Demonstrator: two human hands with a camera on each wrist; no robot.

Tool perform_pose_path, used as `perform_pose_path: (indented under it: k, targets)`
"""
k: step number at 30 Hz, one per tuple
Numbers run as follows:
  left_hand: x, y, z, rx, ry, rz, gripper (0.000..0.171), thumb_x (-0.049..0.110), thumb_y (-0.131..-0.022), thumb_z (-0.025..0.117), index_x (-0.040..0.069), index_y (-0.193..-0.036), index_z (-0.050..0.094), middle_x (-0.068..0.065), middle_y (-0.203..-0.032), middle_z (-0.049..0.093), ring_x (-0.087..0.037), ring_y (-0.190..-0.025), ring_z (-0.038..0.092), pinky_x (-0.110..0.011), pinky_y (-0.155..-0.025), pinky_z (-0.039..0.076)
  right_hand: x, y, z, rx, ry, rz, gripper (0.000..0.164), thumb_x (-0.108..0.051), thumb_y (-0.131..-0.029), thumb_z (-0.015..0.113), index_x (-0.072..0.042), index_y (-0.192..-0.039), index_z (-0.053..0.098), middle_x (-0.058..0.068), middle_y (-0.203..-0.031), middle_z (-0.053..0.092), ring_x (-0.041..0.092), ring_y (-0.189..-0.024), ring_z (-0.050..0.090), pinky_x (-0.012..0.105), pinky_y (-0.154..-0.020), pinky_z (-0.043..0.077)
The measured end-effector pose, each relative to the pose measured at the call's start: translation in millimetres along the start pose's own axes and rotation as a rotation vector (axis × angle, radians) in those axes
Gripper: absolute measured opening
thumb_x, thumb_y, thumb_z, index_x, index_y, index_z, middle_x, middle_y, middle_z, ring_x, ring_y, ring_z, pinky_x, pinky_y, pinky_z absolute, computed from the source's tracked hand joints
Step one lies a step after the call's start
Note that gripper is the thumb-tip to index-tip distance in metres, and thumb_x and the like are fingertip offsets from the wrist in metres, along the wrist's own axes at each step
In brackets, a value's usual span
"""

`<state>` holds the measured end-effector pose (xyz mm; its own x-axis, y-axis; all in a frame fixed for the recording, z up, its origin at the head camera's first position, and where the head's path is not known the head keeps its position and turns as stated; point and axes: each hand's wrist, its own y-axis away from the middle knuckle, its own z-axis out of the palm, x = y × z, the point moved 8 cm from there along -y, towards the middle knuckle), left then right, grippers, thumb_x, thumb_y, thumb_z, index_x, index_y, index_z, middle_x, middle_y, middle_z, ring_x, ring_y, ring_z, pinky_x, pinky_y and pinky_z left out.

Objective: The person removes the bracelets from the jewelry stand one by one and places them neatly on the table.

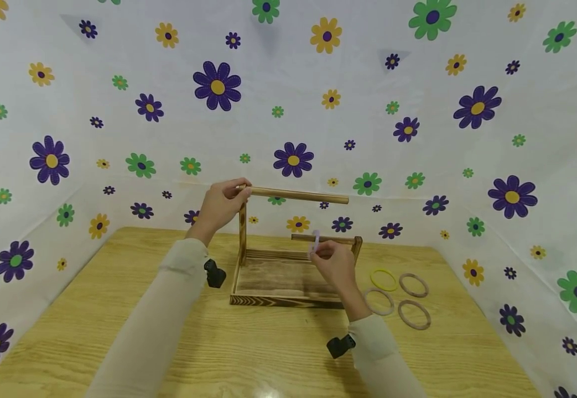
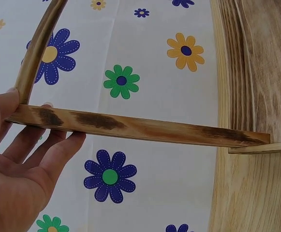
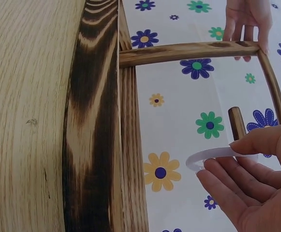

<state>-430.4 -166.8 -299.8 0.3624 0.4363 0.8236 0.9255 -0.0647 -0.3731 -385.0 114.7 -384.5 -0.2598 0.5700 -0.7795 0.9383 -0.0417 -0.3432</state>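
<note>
A dark-grained wooden stand (image 1: 288,302) has a tall left post carrying an upper rod (image 1: 308,195), and a short right post carrying a lower rod (image 1: 340,240). At the top of the tall post (image 2: 145,126), my left hand (image 1: 220,205) grips the corner where the upper rod joins, thumb on one side and fingers beneath. My right hand (image 1: 335,265) pinches a pale purple ring (image 3: 213,153) between thumb and fingers. The ring appears to be around the lower rod, whose free end (image 3: 235,116) sticks out past it. My fingers hide part of the ring.
On the table right of the stand lie a yellow ring (image 1: 383,270) and several dull pinkish-grey rings (image 1: 414,329), close together. Behind the wooden table (image 1: 268,354) hangs a white flower-patterned cloth (image 1: 288,132), which also covers both sides.
</note>
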Motion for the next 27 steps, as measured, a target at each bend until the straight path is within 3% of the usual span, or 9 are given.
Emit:
perform_pose_path:
  k: [19,27]
  targets:
    - [-0.4,0.2,0.5,0.002,-0.003,0.0,0.032,0.036,-0.106,0.059,0.016,-0.129,0.07,-0.015,-0.119,0.075,-0.024,-0.103,0.071,-0.029,-0.076,0.05,-9,1,5,-0.07,-0.065,-0.02,0.017,-0.004,-0.09,0.076,0.006,-0.103,0.076,0.024,-0.1,0.078,0.035,-0.091,0.077,0.041,-0.078,0.063]
    - [-0.2,-0.2,-0.7,-0.009,0.003,-0.002,0.036,0.036,-0.106,0.059,0.014,-0.133,0.068,-0.016,-0.122,0.074,-0.032,-0.111,0.071,-0.03,-0.079,0.051,-14,2,12,-0.1,-0.064,-0.037,0.021,-0.007,-0.091,0.076,0.005,-0.108,0.076,0.022,-0.102,0.078,0.035,-0.094,0.077,0.041,-0.079,0.063]
